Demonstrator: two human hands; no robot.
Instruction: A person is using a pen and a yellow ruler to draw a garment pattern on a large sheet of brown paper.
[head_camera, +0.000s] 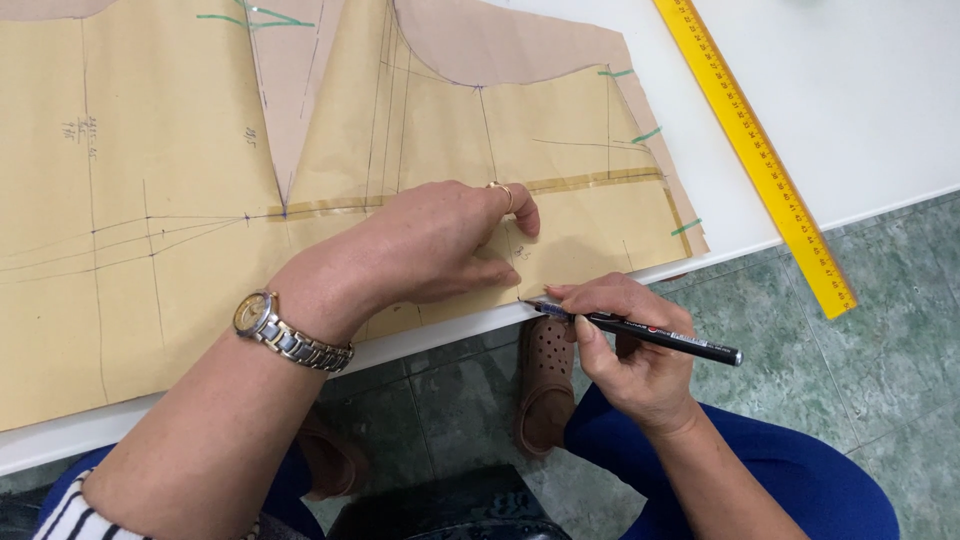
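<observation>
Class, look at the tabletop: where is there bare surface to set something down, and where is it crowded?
Bare white table lies right of the long yellow ruler, and a strip between ruler and tan paper pattern. The pattern's lower edge is crowded: left hand pressing, right hand holding a black pen.

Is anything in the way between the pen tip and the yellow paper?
Nothing visible is. The pen in the right hand has its tip right at the paper pattern's lower edge, beside the left hand pressing the paper flat.
</observation>
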